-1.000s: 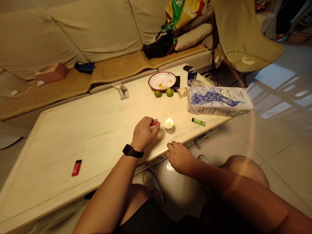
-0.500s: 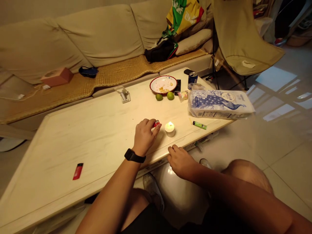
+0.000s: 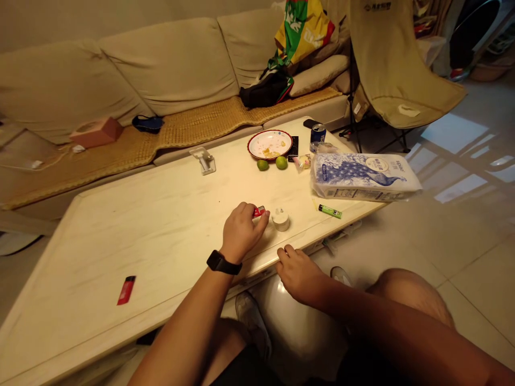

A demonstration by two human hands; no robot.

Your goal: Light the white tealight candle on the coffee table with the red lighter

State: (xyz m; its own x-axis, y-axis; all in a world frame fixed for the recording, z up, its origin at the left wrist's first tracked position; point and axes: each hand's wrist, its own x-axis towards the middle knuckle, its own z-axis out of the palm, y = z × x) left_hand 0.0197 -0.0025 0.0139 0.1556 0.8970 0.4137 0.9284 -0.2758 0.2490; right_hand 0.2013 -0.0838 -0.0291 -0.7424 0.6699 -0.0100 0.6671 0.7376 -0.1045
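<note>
A small white candle (image 3: 280, 220) stands upright on the pale table (image 3: 169, 230), its top showing no flame. Just left of it, my left hand (image 3: 243, 228), with a black watch on the wrist, is closed on a red lighter (image 3: 259, 212); the metal end points toward the candle. My right hand (image 3: 296, 273) rests at the table's front edge with its fingers curled in and nothing visible in them. To the right of the candle lies a green lighter (image 3: 330, 212). Another red lighter (image 3: 126, 290) lies far to the left on the tabletop.
A big tissue pack (image 3: 366, 176) lies on the right end of the table. Behind are two green limes (image 3: 281, 162), a red-rimmed plate (image 3: 257, 155) with scraps and a blue can (image 3: 317, 134). A white stand (image 3: 203, 161) lies near the sofa (image 3: 169, 69).
The candle's flame was burning half a second ago and is now out. Both hands have kept nearly the same place; the whole view has shifted slightly.
</note>
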